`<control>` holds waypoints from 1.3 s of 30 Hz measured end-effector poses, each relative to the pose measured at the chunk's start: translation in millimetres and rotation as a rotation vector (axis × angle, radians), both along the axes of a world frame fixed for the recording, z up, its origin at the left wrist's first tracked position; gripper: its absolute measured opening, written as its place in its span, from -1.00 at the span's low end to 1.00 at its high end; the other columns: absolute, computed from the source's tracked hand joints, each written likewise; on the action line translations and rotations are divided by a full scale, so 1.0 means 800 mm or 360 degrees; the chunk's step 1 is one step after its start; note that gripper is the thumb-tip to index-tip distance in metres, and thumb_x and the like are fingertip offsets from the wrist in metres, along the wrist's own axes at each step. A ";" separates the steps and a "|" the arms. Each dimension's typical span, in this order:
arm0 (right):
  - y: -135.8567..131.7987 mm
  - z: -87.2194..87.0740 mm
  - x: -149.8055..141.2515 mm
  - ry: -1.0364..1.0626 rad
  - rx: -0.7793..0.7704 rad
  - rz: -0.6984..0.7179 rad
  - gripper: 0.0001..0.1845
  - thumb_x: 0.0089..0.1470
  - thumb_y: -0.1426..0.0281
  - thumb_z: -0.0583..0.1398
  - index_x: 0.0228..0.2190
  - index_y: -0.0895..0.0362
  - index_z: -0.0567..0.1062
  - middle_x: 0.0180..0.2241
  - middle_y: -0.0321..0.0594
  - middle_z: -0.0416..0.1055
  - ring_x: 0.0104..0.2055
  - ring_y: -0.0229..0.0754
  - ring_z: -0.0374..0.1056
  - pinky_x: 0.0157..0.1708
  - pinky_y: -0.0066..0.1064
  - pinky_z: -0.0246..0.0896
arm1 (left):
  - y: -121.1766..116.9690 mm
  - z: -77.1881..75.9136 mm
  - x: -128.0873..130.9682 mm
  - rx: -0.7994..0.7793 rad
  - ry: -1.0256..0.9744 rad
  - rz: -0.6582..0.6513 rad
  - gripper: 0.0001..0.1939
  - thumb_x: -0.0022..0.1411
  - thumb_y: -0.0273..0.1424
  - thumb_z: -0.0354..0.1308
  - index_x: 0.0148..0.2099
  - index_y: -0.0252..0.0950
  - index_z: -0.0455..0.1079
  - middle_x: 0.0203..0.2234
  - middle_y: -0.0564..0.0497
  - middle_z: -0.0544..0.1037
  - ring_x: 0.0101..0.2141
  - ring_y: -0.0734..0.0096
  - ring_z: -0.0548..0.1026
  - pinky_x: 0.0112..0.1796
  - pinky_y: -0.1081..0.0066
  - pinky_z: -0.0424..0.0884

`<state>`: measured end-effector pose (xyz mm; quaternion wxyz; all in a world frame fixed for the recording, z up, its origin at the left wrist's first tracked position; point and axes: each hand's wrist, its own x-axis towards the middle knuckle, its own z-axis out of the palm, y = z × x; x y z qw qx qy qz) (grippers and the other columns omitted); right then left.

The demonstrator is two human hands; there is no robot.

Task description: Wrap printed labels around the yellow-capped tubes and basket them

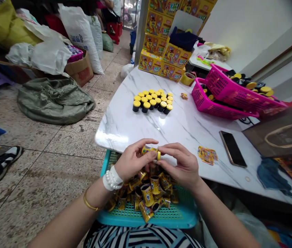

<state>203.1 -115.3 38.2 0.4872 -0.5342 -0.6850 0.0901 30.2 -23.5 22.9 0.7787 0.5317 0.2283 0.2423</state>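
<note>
Patterned cloth (140, 238) lay below the left hand (132, 159), which gripped a printed cup (148, 149); the right hand (184, 164) pinched its yellow cap (159, 155), seemingly best held square

Behind your left hand (132, 159), your wrist carries a broad white band (116, 174), with a bracelet of round, pearly white beads (109, 179) lying against it. Farther up that forearm you wear a slim, plain, gold-coloured bangle (90, 206). Across your lap spreads a garment (146, 237) patterned in black, white and pale blue, its bold stripes running at differing angles.
</note>
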 end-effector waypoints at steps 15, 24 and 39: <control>-0.004 -0.019 -0.003 0.1462 -0.0933 0.0131 -0.68 -0.03 0.29 0.41 -0.19 0.09 0.62 -0.45 -0.28 0.58 -0.43 -0.23 0.51 -0.34 -0.34 0.52 | -0.006 0.003 0.006 0.0255 0.0150 -0.0003 -0.73 0.30 -0.21 0.18 -0.05 -0.25 0.48 -0.57 0.04 0.52 -0.68 0.53 0.40 -0.65 0.54 0.29; -0.009 -0.026 -0.003 0.1429 -0.0559 0.0193 -0.81 -0.06 0.35 0.44 -0.31 -0.03 0.65 -0.26 -0.29 0.34 -0.45 -0.31 0.44 -0.52 -0.36 0.54 | -0.008 0.002 0.009 -0.0580 -0.0110 -0.0263 -0.56 0.16 -0.05 0.28 -0.12 -0.30 0.37 -0.58 0.08 0.49 -0.77 0.67 0.27 -0.78 0.64 0.07; -0.016 -0.013 0.005 0.0682 -0.0282 0.0160 -0.78 0.04 0.36 0.39 -0.21 -0.07 0.66 -0.28 -0.21 0.45 -0.27 -0.19 0.42 -0.31 -0.34 0.40 | -0.020 -0.003 0.015 -0.0661 0.0006 -0.0236 -0.52 0.05 0.00 0.35 -0.31 -0.29 0.32 -0.75 0.21 0.38 -0.85 0.72 0.14 -0.82 0.65 -0.11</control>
